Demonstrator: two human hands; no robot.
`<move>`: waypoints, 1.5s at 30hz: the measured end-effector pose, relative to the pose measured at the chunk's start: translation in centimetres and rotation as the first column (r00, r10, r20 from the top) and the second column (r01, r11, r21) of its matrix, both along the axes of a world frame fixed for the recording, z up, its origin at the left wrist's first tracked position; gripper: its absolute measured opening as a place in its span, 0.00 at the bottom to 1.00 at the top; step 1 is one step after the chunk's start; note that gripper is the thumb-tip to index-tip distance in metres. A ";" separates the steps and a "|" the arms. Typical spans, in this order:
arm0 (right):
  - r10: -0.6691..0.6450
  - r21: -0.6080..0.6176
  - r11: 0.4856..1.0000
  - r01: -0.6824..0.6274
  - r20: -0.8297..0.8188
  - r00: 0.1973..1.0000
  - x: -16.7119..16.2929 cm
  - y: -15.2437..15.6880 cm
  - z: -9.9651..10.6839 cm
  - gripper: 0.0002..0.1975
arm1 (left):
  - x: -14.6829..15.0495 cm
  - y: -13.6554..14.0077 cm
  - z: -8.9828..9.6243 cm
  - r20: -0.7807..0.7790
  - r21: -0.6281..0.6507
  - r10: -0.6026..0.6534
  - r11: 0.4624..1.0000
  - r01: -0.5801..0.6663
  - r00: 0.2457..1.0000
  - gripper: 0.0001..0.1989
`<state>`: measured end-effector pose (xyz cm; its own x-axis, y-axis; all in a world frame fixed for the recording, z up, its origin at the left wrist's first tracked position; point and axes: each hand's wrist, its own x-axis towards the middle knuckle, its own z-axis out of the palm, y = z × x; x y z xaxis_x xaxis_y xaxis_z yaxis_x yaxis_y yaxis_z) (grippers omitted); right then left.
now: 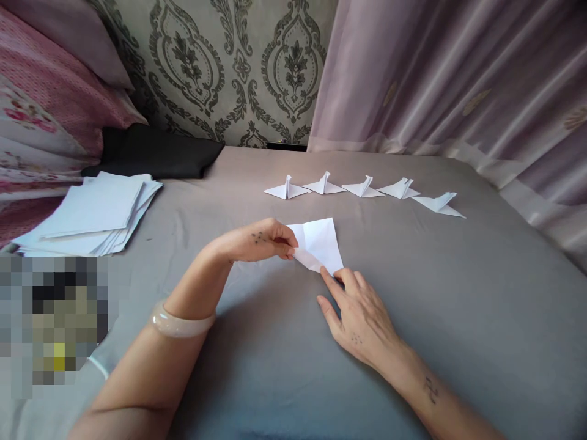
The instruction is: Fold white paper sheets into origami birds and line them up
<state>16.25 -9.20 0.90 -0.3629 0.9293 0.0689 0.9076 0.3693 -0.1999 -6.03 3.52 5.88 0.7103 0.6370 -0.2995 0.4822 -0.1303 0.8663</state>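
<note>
A small sheet of white paper (pixel 320 239) lies on the grey cloth surface in front of me, its near edge folded up and a crease running across it. My left hand (pixel 263 239) pinches the paper's left near corner between thumb and fingers. At the near right edge of the sheet, my right hand (pixel 360 308) rests with its index finger pressing on the fold. The thumb of that hand is spread away from the other fingers. Part of the paper's left side is hidden behind my left hand.
Several folded white paper birds (pixel 362 187) stand in a row behind the sheet. A stack of white paper (pixel 98 205) lies at the left, in front of a black folded cloth (pixel 160 150). Pink curtains (pixel 413 79) hang at the right. The lower left is pixelated.
</note>
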 end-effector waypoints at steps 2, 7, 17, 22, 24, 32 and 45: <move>0.008 -0.031 0.999 -0.008 -0.003 1.000 0.1 0.1 0.2 0.24 | 0.2 0.0 -0.1 -0.030 0.015 0.036 0.999 -0.035 0.999 0.09; 0.012 -0.072 0.997 -0.014 -0.033 0.999 0.3 0.4 0.6 0.22 | 1.0 -0.6 -0.1 -0.120 0.081 0.099 0.993 -0.089 0.988 0.14; 0.002 0.033 0.999 -0.004 0.060 0.998 -1.0 0.2 0.2 0.27 | 1.3 -0.9 0.1 -0.209 -0.071 0.111 0.989 -0.128 0.972 0.08; -0.018 0.028 0.999 0.016 0.079 0.997 -1.5 0.2 0.4 0.27 | 1.1 -0.5 -0.4 -0.127 0.098 0.065 0.994 -0.053 0.990 0.08; -0.022 0.022 1.000 0.020 0.073 0.997 -1.5 0.2 0.4 0.26 | 1.4 -0.8 -0.1 -0.080 0.243 0.038 0.970 -0.017 0.996 0.10; -0.015 0.025 1.000 0.013 0.047 0.999 -0.9 0.0 -0.2 0.25 | 3.7 -2.0 0.1 0.069 0.535 -0.180 0.837 0.116 0.981 0.11; -0.001 0.059 0.998 -0.004 0.076 0.997 -0.8 -0.2 -0.2 0.25 | 3.6 -1.6 -3.4 0.217 0.491 0.221 0.817 -0.301 0.951 0.08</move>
<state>15.40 -9.37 0.67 -0.3705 0.9239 0.0961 0.9187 0.3797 -0.1085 -2.48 1.91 2.51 0.5040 0.8367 0.2141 0.4385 -0.4615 0.7712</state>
